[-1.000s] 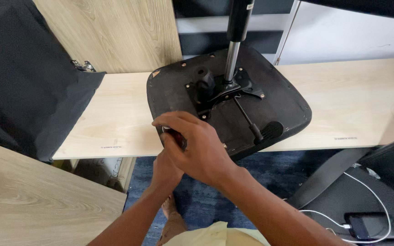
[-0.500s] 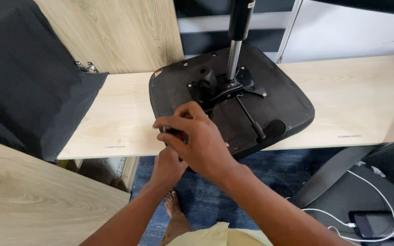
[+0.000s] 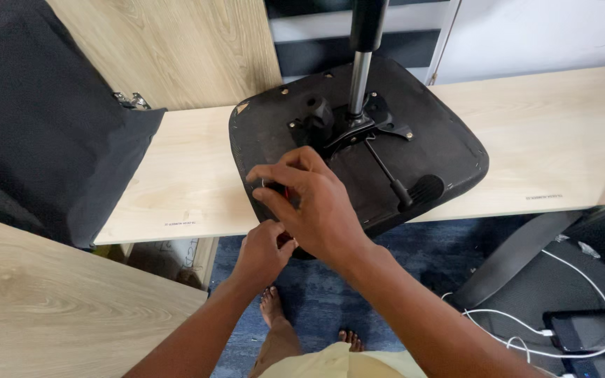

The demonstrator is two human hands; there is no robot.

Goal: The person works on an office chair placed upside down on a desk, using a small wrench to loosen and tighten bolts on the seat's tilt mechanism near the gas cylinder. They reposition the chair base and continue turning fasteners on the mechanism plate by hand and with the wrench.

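Comparing with a second ago, the hands have slid a little toward the near left edge of the seat (image 3: 414, 140), and the right hand has opened from a flat cover into a pinch, so the work looks to have moved from steadying to turning something small.

At the far left a black cushion (image 3: 43, 126) leans over the end of the table (image 3: 183, 182). Next comes the left hand (image 3: 262, 250), below the seat's near edge, fingers curled up under it; whether it grips anything I cannot tell, as the right hand hides its fingertips. The right hand (image 3: 313, 203) lies over the seat's near left corner, thumb and forefinger closed on a small dark tool (image 3: 279, 190) with a hint of red, possibly a driver.

The upturned seat rests on the table, touching both hands, its mechanism (image 3: 348, 124) and post (image 3: 362, 70) just beyond them, the lever (image 3: 390, 175) to their right.
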